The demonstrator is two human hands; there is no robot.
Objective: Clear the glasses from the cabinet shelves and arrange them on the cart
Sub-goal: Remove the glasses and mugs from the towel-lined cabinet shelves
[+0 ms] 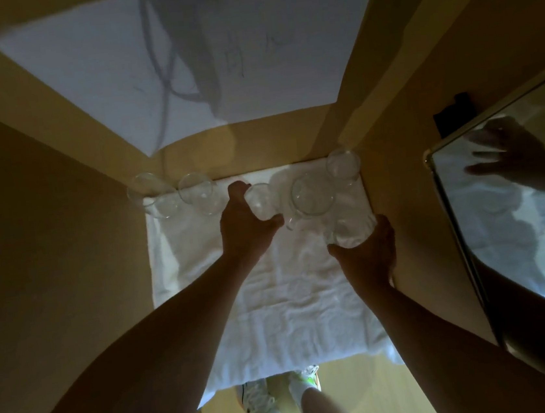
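White towel (274,294) w/ clear glasses along far edge.
L hand (244,224) grips middle glass (261,201); R hand (369,251) grips near glass (348,228).

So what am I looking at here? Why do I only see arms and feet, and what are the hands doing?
No robot here, just a person. The one picture comes from a camera worn on their head, looking down, so you see only their arms, legs and shoes.

Below the hands lies a white towel, with clear glasses standing along its far edge. Two glasses are at the far left; another glass is in the far right corner.

The left hand has its grip round a small glass. The right hand holds a second glass, with a big glass between the two.

On the right, a shiny pane mirrors a hand.
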